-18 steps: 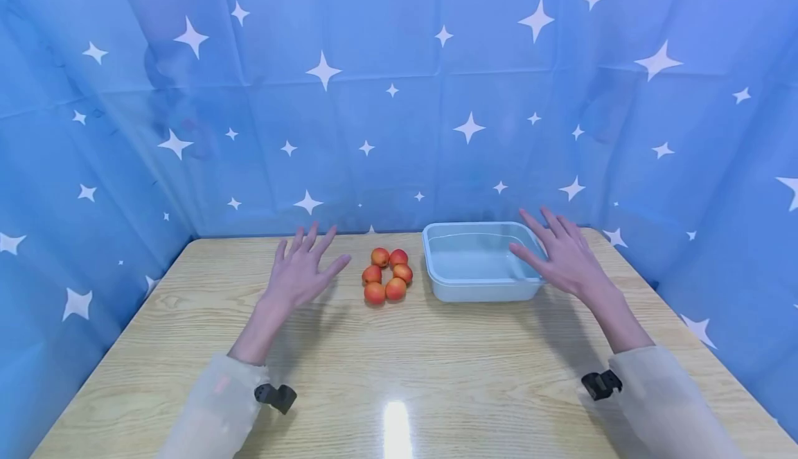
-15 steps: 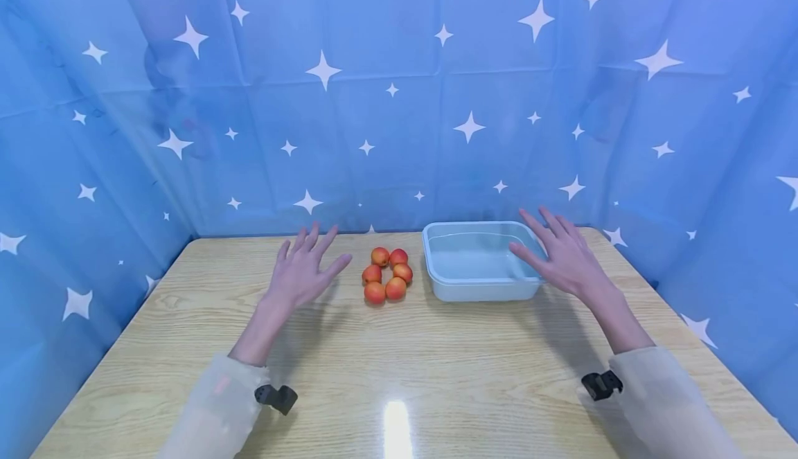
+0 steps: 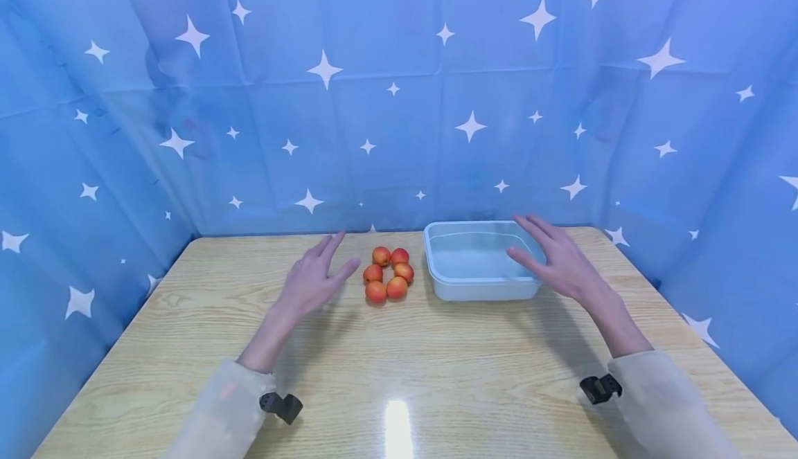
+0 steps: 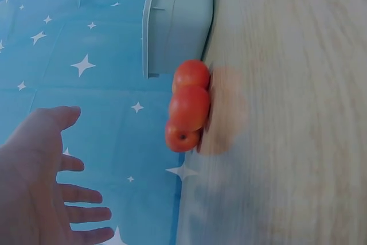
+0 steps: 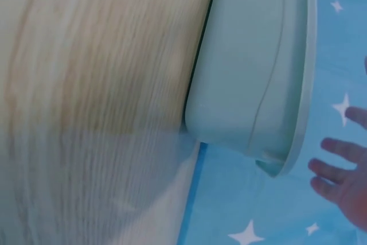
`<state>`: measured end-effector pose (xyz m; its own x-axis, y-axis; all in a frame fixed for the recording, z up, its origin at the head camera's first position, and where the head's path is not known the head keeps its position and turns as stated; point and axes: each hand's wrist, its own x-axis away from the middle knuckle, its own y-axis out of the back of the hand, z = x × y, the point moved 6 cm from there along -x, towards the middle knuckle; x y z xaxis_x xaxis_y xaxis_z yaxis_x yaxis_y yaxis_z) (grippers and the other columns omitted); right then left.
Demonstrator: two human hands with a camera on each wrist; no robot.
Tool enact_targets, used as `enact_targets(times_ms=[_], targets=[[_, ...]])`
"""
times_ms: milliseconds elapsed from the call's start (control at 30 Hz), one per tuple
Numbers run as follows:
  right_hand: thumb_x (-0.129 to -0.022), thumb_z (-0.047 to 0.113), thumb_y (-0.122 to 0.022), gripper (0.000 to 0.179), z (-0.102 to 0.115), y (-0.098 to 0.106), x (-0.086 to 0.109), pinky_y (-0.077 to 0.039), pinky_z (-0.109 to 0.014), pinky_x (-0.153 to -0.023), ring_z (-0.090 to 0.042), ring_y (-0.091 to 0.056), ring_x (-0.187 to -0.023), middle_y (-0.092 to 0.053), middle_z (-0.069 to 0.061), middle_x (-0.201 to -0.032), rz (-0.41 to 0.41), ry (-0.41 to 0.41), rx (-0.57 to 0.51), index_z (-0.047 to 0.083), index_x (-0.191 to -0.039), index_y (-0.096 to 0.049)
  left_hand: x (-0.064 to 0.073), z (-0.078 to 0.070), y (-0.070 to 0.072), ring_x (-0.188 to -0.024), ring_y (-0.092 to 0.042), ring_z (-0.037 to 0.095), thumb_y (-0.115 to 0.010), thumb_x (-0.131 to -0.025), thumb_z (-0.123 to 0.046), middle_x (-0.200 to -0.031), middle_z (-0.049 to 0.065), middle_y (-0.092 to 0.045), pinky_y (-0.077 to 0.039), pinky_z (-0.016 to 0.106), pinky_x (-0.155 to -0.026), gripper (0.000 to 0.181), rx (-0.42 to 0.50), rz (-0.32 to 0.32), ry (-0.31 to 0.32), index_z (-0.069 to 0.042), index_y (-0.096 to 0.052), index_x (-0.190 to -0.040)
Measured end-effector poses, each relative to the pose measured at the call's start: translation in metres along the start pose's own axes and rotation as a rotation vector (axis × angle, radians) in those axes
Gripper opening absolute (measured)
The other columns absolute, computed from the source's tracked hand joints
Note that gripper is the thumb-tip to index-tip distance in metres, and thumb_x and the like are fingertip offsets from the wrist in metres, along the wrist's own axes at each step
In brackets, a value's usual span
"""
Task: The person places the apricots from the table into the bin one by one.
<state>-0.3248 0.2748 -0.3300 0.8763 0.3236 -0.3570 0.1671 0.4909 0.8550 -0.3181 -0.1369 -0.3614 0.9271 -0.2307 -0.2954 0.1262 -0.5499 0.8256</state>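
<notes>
Several red-orange apples [image 3: 396, 287], small and round, lie in a ring on the table; in the left wrist view they overlap in a row [image 4: 189, 107]. To their right stands a pale blue plastic basin [image 3: 483, 289], with no contents visible inside it. My left hand [image 3: 308, 282] hovers left of the apples, holding nothing, its fingers extended and thumb spread towards them. Over the basin's right side hangs my right hand [image 3: 564, 262], fingers stretched and nothing in its grasp. The right wrist view shows its fingers beside the basin's rim [image 5: 307, 78].
A light wood table [image 3: 399, 355] stretches out in front, with a bright light reflection near the front. Blue cloth [image 3: 399, 43] with white stars hangs behind the table and along both sides. Black wrist cameras [image 3: 600, 388] sit at both sleeves.
My left hand has moved a little to the right, towards the apples, and turned. My right hand has tilted slightly, its fingers shifting left over the basin. Apples and basin stay in place.
</notes>
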Motion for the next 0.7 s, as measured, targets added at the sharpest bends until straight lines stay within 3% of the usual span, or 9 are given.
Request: enact_targets(times_ms=[267,400,600,700], targets=[[-0.101,0.041,-0.059,0.067,-0.001,-0.009,0.002,-0.023,-0.074,-0.108,-0.05,-0.027,-0.144,-0.032,-0.021,-0.159,0.055,0.023,-0.072,0.016,-0.158,-0.035,0.004,-0.002,-0.009,-0.142,-0.037,0.044,-0.047,-0.099,-0.063,-0.157,0.021,-0.037,-0.035,0.068,-0.107,0.08,0.099,0.023,0.045,-0.012,-0.032,-0.158],[-0.101,0.041,-0.059,0.066,-0.002,-0.014,0.004,-0.024,-0.074,-0.108,-0.051,-0.027,-0.144,-0.034,-0.021,-0.158,0.082,0.023,-0.085,0.017,-0.158,-0.034,0.005,-0.004,-0.015,-0.139,-0.042,0.041,-0.049,-0.099,-0.063,-0.154,0.019,-0.041,-0.039,0.065,-0.106,0.08,0.141,0.028,0.046,-0.01,-0.035,-0.157],[-0.102,0.038,-0.059,0.065,-0.002,-0.02,0.006,-0.033,-0.07,-0.105,-0.046,-0.042,-0.136,-0.04,-0.018,-0.156,0.099,0.038,-0.122,0.011,-0.157,-0.037,0.006,-0.007,-0.024,-0.13,-0.051,0.038,-0.052,-0.096,-0.066,-0.147,0.017,-0.049,-0.047,0.059,-0.1,0.081,0.207,0.033,0.056,-0.01,-0.04,-0.153],[-0.102,0.035,-0.06,0.064,-0.002,-0.022,0.007,-0.037,-0.067,-0.104,-0.043,-0.047,-0.132,-0.042,-0.017,-0.155,0.111,0.052,-0.149,0.009,-0.156,-0.037,0.006,-0.008,-0.028,-0.124,-0.054,0.039,-0.058,-0.096,-0.059,-0.142,0.018,-0.053,-0.05,0.056,-0.097,0.075,0.255,0.026,0.049,-0.009,-0.043,-0.15]])
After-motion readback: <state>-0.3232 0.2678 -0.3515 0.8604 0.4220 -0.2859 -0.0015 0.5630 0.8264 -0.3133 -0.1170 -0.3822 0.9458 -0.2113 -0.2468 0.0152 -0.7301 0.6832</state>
